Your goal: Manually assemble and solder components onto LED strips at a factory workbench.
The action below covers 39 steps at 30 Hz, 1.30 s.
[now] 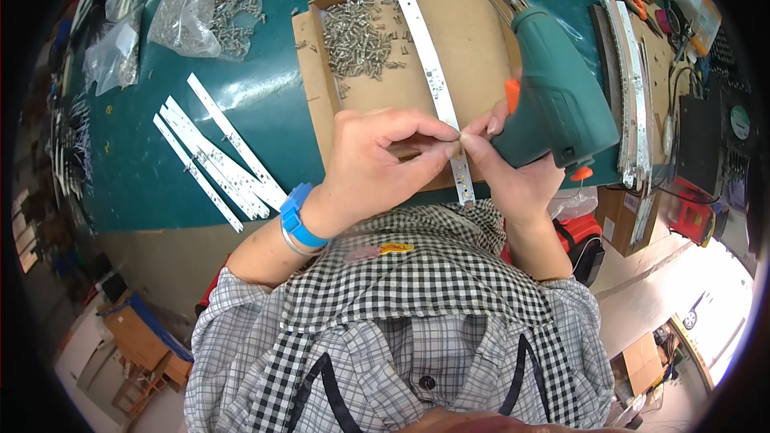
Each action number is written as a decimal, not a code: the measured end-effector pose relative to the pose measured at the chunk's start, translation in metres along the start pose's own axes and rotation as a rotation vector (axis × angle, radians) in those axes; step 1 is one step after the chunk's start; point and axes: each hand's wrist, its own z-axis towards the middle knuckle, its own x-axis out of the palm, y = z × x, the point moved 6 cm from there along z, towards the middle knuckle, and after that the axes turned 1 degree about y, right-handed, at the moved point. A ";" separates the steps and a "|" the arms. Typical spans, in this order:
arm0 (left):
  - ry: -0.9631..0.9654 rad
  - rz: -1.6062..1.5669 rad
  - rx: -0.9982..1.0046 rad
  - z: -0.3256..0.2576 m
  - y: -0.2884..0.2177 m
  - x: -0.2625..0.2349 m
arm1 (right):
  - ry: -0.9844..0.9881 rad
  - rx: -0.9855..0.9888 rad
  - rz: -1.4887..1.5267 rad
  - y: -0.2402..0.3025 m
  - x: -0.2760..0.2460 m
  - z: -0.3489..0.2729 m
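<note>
Your left hand [373,156] and right hand [517,184] meet at the near part of a long, narrow white strip dotted with small components [429,68]; the strip runs from beneath your fingers away from you, across a shallow brown cardboard tray [473,40]. The thumb and index fingertips of each hand are drawn close together at the strip, but whether they are clamped on it or on some smaller piece cannot be told. Just right of the fingers, a dark green power tool with orange controls [553,84] overlaps your right hand; the grip on it is partly hidden. Beyond the fingers and to their left, a heap of small silvery screw-like metal pieces [353,38] lies in the tray. Well to the left of the fingers, shorter white strips [216,156] lie loosely fanned on the green table [120,160]; farther off on that side is a clear plastic bag of metal pieces [233,16].
</note>
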 end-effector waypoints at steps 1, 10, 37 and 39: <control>0.039 0.073 0.016 0.002 -0.002 -0.001 | -0.023 0.009 0.001 -0.001 0.000 0.000; -0.005 0.300 -0.124 0.042 0.041 -0.032 | -0.070 0.043 -0.026 -0.018 -0.020 0.004; -0.065 0.537 0.039 0.044 0.038 -0.025 | -0.114 0.119 0.035 -0.018 -0.022 0.002; -0.048 0.519 -0.004 0.045 0.038 -0.027 | -0.146 0.222 0.088 -0.015 -0.026 -0.006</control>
